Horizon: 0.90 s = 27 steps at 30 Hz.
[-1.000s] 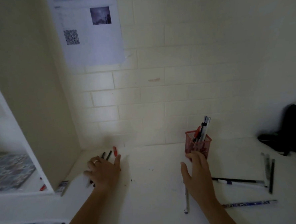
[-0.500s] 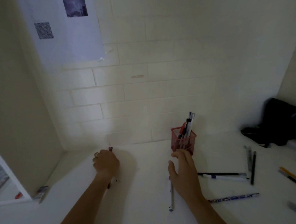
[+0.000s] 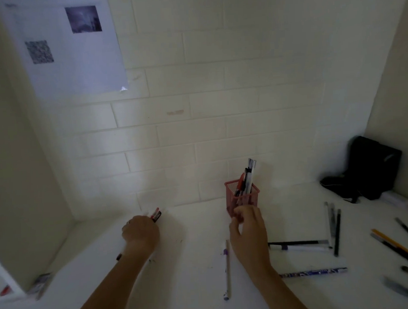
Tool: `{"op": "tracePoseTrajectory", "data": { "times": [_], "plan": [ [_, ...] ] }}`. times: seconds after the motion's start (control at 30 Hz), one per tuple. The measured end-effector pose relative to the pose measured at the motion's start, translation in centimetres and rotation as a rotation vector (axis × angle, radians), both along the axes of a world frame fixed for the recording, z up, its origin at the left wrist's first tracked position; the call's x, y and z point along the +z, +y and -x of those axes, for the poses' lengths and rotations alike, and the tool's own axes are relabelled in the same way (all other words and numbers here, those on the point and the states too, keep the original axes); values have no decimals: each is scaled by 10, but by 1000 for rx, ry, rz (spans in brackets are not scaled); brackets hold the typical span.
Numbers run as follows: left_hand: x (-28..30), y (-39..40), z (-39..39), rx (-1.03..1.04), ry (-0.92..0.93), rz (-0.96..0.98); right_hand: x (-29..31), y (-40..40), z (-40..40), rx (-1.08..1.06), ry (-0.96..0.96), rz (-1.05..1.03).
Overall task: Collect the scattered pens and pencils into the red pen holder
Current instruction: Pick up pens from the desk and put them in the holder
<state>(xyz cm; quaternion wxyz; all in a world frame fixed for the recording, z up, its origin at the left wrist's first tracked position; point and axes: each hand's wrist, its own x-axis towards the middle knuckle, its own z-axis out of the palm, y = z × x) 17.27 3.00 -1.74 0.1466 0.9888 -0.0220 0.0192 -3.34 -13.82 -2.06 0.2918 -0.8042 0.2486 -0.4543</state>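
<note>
Head view shows us a white bench [image 3: 195, 262] set against a pale brick wall [image 3: 220, 129], with a printed sheet [image 3: 72, 50] taped up at the left and a black bag [image 3: 371, 168] slumped in the right corner. The red pen holder [image 3: 239, 197] stands near the back of the bench, a few pens already upright in it. A second ago our left hand [image 3: 141, 234] lay spread flat over a small cluster of pens; half a second ago it had closed, and now it is a fist gripping a bundle of pens [image 3: 156, 215], whose red and black tips poke out beyond the knuckles, well to the left of the holder. Our right hand [image 3: 248, 230] has gone from flat and reaching to curled just in front of the holder, thumb and fingers pinched close together; whether it grips the mesh or only touches it we cannot tell. We judge that the left-side cluster is now gathered and ready to carry across while the right hand steadies the holder. Much is left: a pale pencil [image 3: 227, 270] beside the right wrist, a patterned pen [image 3: 313, 272], a black-and-white pair [image 3: 299, 245], and more pens and pencils at the far right.
</note>
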Motion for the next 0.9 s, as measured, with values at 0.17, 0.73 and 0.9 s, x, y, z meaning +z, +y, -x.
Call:
{"op": "tracePoseTrajectory", "data": {
  "times": [0.17,0.73,0.9],
  "plan": [
    [7,-16,13,-143,-111,184,19,-18,-12,-218,-37,-72],
    [137,-164,79,-640,-146,1689,8,-30,-36,-228,40,-167],
    [141,-193,78,-645,-127,1768,7,-30,-35,-222,49,-155]
  ]
}}
